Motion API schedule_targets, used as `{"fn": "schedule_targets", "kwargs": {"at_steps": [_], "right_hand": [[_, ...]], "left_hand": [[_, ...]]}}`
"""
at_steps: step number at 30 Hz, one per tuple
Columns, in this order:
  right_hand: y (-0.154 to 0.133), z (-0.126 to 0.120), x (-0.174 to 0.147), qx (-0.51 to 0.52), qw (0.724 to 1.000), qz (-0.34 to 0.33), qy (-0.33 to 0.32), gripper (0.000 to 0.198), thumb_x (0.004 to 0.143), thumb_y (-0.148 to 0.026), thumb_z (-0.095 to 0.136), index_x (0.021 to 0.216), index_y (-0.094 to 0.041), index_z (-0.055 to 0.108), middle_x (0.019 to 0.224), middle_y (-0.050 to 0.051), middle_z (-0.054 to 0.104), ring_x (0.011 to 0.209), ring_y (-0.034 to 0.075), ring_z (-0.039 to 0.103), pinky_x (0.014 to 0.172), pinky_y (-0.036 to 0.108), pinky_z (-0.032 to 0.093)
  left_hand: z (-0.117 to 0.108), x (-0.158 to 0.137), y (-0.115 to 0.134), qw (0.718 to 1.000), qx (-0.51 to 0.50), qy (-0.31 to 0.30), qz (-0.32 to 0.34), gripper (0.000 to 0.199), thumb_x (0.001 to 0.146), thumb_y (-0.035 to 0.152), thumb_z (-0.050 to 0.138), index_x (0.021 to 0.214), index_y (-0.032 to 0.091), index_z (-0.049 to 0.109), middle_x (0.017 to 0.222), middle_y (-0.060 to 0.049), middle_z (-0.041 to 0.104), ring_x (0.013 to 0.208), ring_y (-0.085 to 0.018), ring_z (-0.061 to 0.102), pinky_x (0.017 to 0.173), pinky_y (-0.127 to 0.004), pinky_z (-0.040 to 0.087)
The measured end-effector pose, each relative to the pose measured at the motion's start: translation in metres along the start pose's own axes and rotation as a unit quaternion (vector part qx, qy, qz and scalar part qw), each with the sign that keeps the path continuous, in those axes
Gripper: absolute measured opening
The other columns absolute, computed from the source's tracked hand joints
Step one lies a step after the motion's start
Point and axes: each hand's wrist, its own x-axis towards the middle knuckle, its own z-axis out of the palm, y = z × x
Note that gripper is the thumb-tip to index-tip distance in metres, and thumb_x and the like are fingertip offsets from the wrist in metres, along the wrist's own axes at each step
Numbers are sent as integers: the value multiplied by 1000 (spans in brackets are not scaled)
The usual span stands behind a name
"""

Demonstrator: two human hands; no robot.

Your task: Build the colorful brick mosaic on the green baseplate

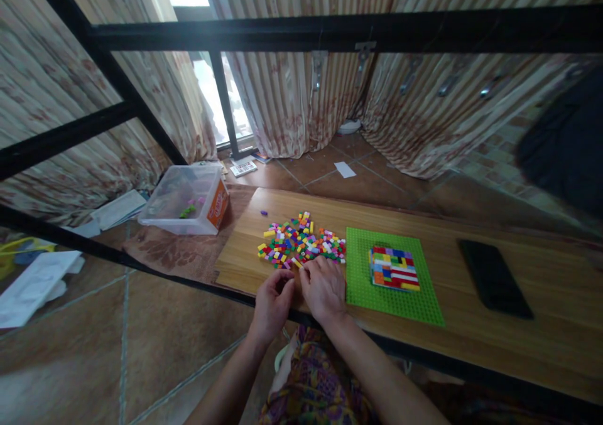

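A loose pile of small colourful toy bricks (301, 240) lies on the wooden board. At its near edge, my right hand (325, 287) has its fingers bent down, with a yellow and white toy brick (296, 263) at the fingertips. Close beside it on the left, my left hand (274, 301) is curled, thumb and forefinger drawn together; anything between them is too small to make out. Right of the pile lies a green studded baseplate (360, 287). A block of multicoloured bricks (394, 268) in rows sits on it.
A dark phone (494, 279) lies on the board (452, 255) at the right. A lone purple brick (264, 213) is near the far left corner. A clear plastic box (183, 199) with an orange label stands left of the board. A black metal bar (301, 32) crosses ahead.
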Motion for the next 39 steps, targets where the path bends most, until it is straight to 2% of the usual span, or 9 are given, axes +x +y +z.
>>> {"fn": "schedule_targets", "kwargs": {"at_steps": [3, 7, 11, 14, 21, 23, 27, 34, 39], "right_hand": [[6, -7, -6, 97, 995, 10, 13, 18, 91, -26, 53, 77, -21, 64, 83, 6, 64, 86, 22, 56, 80, 36, 41], [13, -21, -16, 268, 963, 38, -4, 16, 90, -30, 55, 81, -22, 66, 83, 3, 64, 77, 17, 58, 72, 29, 44], [18, -35, -22, 340, 939, 58, -17, 15, 88, -31, 57, 82, -22, 66, 83, 2, 64, 73, 15, 58, 69, 28, 45], [21, -42, -26, 377, 922, 82, -11, 15, 87, -32, 57, 83, -21, 67, 85, 2, 66, 77, 16, 59, 71, 29, 45], [21, -52, -40, 555, 813, 177, 6, 15, 83, -34, 62, 81, -20, 66, 78, 1, 68, 74, 16, 62, 71, 27, 47], [22, -54, -45, 570, 799, 190, 22, 15, 81, -34, 64, 81, -20, 67, 77, 1, 69, 73, 16, 62, 71, 27, 47], [31, -57, -57, 561, 803, 200, 30, 15, 82, -34, 63, 83, -20, 67, 79, 1, 68, 75, 16, 61, 71, 27, 47], [51, -68, -81, 508, 839, 195, -2, 13, 85, -30, 59, 82, -20, 65, 77, -1, 65, 76, 15, 59, 72, 26, 44], [59, -76, -90, 521, 831, 192, -26, 15, 85, -32, 59, 79, -19, 64, 75, -1, 64, 73, 14, 57, 70, 25, 43]], "left_hand": [[0, 3, 3, 999, -35, 1, -26, 28, 77, 33, 62, 99, 16, 61, 73, 2, 59, 55, -8, 48, 52, -20, 40], [0, 3, 18, 998, -52, -33, -26, 37, 78, 39, 64, 107, 16, 62, 74, 2, 59, 59, -9, 51, 57, -21, 43], [5, -1, 34, 994, -71, -88, -7, 26, 78, 38, 67, 89, 15, 65, 69, 2, 59, 61, -8, 51, 62, -20, 45], [11, -4, 37, 989, -107, -96, -24, 23, 75, 35, 71, 78, 14, 63, 67, 2, 59, 59, -7, 51, 60, -19, 45], [33, -19, 36, 960, -228, -97, -132, 28, 67, 33, 79, 83, 15, 64, 68, 3, 62, 56, -6, 55, 55, -18, 47], [39, -24, 37, 957, -236, -101, -134, 29, 66, 33, 79, 83, 15, 64, 67, 3, 62, 56, -6, 56, 55, -18, 48], [48, -31, 40, 964, -194, -134, -120, 28, 67, 32, 78, 82, 15, 62, 64, 3, 62, 56, -7, 56, 56, -18, 48], [54, -39, 40, 967, -67, -229, -94, 26, 73, 36, 73, 79, 14, 62, 66, 2, 59, 56, -6, 52, 53, -17, 41], [61, -41, 32, 958, -24, -274, -81, 25, 77, 38, 68, 79, 14, 62, 61, 2, 55, 54, -7, 48, 51, -18, 37]]}}
